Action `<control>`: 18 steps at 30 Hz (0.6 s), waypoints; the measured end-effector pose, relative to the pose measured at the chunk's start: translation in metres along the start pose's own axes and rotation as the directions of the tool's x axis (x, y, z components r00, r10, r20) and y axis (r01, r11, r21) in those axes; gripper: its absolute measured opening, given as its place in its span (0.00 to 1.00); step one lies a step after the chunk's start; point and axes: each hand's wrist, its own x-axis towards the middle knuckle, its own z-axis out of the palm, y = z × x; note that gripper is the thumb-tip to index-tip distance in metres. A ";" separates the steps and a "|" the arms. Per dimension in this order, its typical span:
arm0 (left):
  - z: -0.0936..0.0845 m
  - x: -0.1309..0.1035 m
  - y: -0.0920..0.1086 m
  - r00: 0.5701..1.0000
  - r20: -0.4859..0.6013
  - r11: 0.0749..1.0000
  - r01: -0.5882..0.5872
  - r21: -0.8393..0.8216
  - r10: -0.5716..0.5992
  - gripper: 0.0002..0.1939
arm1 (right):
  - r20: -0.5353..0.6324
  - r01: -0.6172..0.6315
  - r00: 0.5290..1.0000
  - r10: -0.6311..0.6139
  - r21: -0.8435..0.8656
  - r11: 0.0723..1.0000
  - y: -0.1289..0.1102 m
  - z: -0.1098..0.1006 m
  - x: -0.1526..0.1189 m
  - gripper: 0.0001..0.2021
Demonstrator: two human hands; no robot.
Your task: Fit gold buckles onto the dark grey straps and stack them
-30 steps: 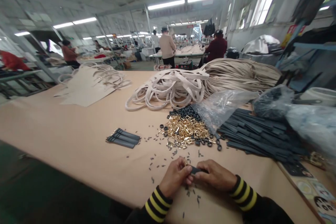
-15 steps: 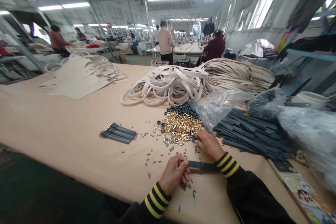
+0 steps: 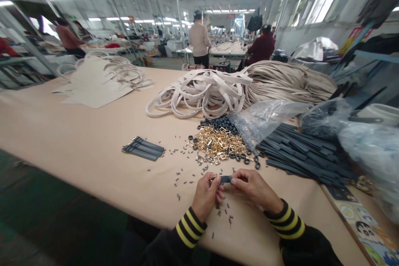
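Between my hands, low over the table, is a short dark blue-grey strap. My left hand is closed around its left end, where a bit of gold buckle shows at the fingers. With thumb and fingers pinched, my right hand grips the strap farther along; whether a small loop is also in that pinch I cannot tell. Just beyond lies a heap of gold buckles, with dark strap loops along its near right edge. Small dark pieces are scattered around my hands.
Several buckled straps lie side by side at left. Loose dark straps are piled at right, beside clear plastic bags. Pale straps and beige sheets lie farther back. People work at tables beyond.
My right hand has come back from the edge of the buckle heap to the strap and now pinches it. My left hand keeps hold of the buckle end. The view has shifted slightly.
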 end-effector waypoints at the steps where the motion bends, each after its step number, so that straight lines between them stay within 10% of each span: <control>1: 0.001 -0.001 0.000 1.000 -0.010 1.000 -0.001 0.001 0.001 0.15 | -0.023 -0.010 1.000 0.010 -0.003 1.000 0.003 0.003 -0.001 0.09; 18: -0.001 -0.003 0.000 0.998 0.067 0.995 -0.014 0.098 0.007 0.14 | -0.101 0.071 0.993 -0.065 0.051 0.996 0.001 0.016 0.000 0.04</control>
